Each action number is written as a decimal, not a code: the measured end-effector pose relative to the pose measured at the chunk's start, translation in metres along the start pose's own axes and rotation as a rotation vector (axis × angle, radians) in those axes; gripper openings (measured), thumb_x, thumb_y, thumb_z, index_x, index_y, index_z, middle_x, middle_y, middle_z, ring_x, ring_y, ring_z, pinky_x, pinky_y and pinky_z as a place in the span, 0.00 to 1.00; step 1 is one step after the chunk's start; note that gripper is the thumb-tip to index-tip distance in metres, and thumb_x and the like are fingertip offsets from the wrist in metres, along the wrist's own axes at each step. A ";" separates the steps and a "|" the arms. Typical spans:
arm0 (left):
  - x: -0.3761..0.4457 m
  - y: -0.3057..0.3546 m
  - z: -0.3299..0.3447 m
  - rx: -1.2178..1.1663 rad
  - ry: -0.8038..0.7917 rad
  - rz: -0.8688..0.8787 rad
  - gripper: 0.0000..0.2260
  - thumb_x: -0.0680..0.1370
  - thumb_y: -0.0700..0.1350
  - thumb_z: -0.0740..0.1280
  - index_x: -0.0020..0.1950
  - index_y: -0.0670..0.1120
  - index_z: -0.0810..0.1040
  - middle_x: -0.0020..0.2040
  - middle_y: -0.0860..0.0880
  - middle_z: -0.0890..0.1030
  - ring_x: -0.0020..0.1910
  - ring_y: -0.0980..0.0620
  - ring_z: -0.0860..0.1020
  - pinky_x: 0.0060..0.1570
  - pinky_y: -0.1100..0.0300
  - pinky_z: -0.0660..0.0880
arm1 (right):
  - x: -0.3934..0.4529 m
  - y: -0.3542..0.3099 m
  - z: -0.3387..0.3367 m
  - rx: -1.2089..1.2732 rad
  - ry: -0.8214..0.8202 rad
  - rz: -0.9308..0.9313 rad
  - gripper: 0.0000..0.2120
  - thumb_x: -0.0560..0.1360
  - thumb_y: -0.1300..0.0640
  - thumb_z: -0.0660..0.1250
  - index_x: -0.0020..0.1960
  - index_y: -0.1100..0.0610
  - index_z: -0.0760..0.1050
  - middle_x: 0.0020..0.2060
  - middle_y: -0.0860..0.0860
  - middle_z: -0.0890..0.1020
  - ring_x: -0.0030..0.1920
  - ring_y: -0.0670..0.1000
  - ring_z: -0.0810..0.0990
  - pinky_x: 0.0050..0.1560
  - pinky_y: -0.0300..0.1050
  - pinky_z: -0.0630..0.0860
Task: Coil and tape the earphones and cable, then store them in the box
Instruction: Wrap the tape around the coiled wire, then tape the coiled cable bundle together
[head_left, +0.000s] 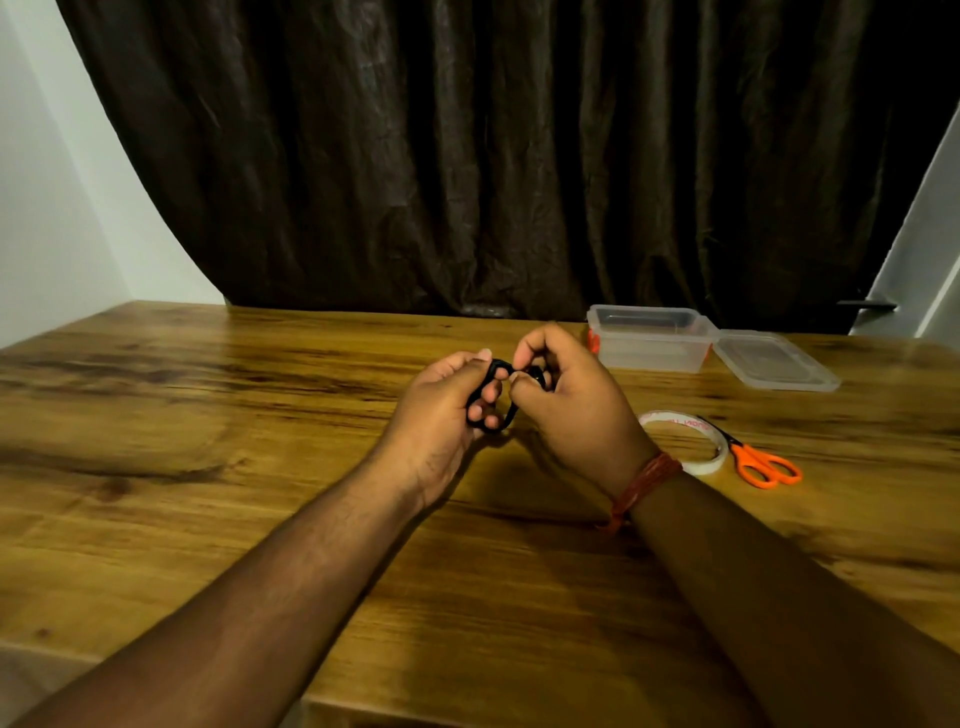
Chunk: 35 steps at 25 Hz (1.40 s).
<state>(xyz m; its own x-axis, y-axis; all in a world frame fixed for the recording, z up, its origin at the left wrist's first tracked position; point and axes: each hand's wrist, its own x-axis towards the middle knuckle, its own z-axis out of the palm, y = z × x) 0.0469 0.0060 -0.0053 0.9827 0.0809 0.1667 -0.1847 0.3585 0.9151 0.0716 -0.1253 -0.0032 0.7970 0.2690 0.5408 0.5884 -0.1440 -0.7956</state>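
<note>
I see a dark curtain filling the back, with the wooden surface below it. At far right on the surface sits a clear plastic box, open, its lid lying flat and touching its right side. Nearer me a roll of tape lies flat, partly hidden behind the right wrist, with orange-handled scissors just beside it. Left hand grips a black coiled cable, fingers curled through the loops. Right hand pinches the same coil at its top. The coil is held above the surface's middle; I cannot tell earphones from cable. A red thread band circles the right wrist.
</note>
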 end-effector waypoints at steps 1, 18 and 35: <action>0.000 0.001 0.000 -0.011 0.006 -0.020 0.10 0.83 0.42 0.60 0.43 0.42 0.75 0.31 0.50 0.70 0.24 0.59 0.64 0.26 0.65 0.67 | 0.000 0.000 0.000 -0.015 0.003 0.004 0.05 0.74 0.64 0.65 0.47 0.55 0.72 0.37 0.55 0.79 0.36 0.52 0.78 0.36 0.50 0.76; 0.000 0.002 -0.009 0.040 -0.116 0.043 0.08 0.83 0.39 0.58 0.53 0.41 0.78 0.35 0.50 0.74 0.26 0.60 0.63 0.26 0.67 0.62 | -0.003 -0.003 -0.003 -0.122 -0.035 0.043 0.05 0.74 0.65 0.67 0.48 0.57 0.73 0.35 0.45 0.77 0.32 0.40 0.73 0.35 0.38 0.72; 0.003 -0.007 -0.012 0.143 -0.090 0.038 0.11 0.83 0.40 0.58 0.58 0.43 0.79 0.37 0.51 0.75 0.26 0.60 0.63 0.26 0.67 0.62 | 0.015 0.014 -0.157 -0.652 -0.204 0.133 0.05 0.76 0.59 0.68 0.46 0.49 0.79 0.43 0.46 0.83 0.45 0.43 0.80 0.49 0.44 0.77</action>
<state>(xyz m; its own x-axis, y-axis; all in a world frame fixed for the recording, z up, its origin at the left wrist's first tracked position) 0.0514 0.0151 -0.0153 0.9736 0.0059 0.2284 -0.2241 0.2201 0.9494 0.1133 -0.2727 0.0361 0.8642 0.3733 0.3373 0.4999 -0.7136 -0.4908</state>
